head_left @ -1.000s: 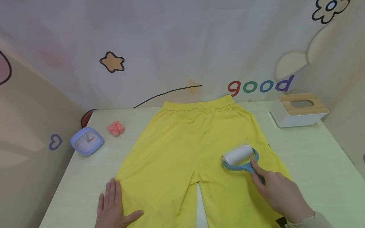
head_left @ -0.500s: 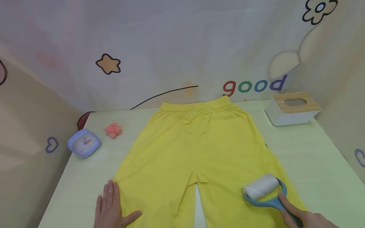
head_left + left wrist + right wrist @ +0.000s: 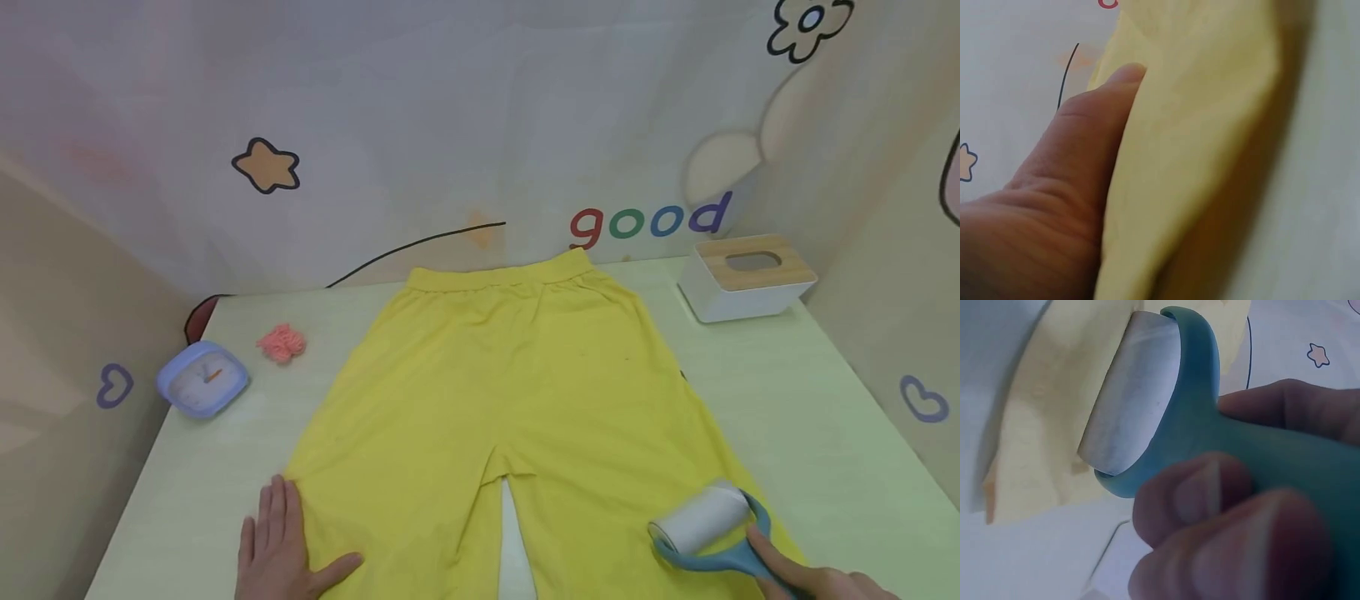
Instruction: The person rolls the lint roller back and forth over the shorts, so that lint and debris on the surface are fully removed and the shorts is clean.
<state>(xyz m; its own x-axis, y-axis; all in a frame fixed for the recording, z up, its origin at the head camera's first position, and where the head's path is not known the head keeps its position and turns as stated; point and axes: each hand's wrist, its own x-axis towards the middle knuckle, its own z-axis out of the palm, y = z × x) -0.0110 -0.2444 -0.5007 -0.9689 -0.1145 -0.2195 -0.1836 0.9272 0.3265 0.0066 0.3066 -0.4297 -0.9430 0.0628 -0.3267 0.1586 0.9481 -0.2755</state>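
Note:
Yellow trousers (image 3: 465, 375) lie spread on the table, waistband at the back and legs toward the front. My left hand (image 3: 273, 542) rests flat on the left leg's outer edge, fingers straight and thumb spread over the cloth; the left wrist view shows that thumb (image 3: 1094, 119) against the fabric. At the front right, my right hand (image 3: 817, 575) grips the blue handle of a lint roller (image 3: 705, 521), partly cut off by the frame. Its white roll (image 3: 1138, 394) meets the right leg; the right wrist view shows fingers (image 3: 1191, 494) curled round the handle.
A blue clock (image 3: 202, 379) and a pink clump of yarn (image 3: 282, 343) are at the back left of the pale green table (image 3: 817, 450). At the back right stands a white tissue box (image 3: 742, 287) with a wooden lid. A printed curtain (image 3: 420, 108) hangs behind.
The lint roller and my right hand have moved toward the front and right, down the right trouser leg. The left hand stays on the cloth. The head view has turned slightly right.

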